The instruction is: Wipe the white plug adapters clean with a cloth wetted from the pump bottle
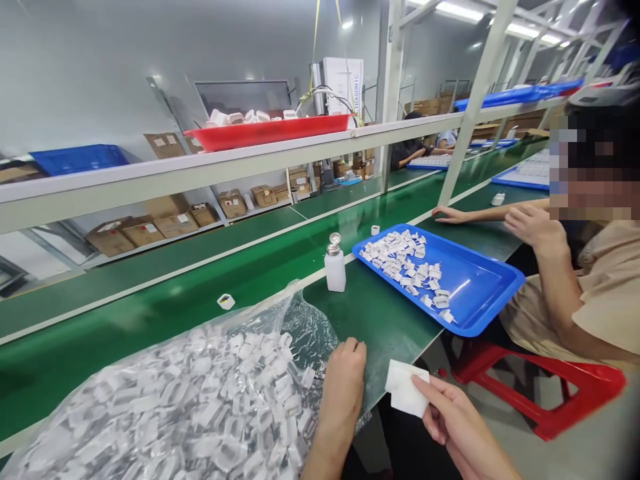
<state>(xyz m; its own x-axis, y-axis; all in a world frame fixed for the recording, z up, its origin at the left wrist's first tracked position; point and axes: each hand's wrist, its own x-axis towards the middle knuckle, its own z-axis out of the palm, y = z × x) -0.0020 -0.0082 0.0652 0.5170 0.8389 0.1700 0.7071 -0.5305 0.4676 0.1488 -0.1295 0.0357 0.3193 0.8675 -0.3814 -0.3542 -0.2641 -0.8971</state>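
Counter (pixel 385 313): green, beside a conveyor.
Left hand (pixel 345 383): curled, reaching into bag of white parts (pixel 200 400).
Right hand (pixel 453 417): pinching white wipe (pixel 404 389).
Next: picking one part calls for a fingertip grip.

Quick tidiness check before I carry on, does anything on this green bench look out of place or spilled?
Two strays: one small white plastic part with a yellowish middle lies alone on the green belt, apart from the clear plastic bag of white parts. A small white cup-shaped piece sits just outside the blue plastic tray. Nothing looks spilled.
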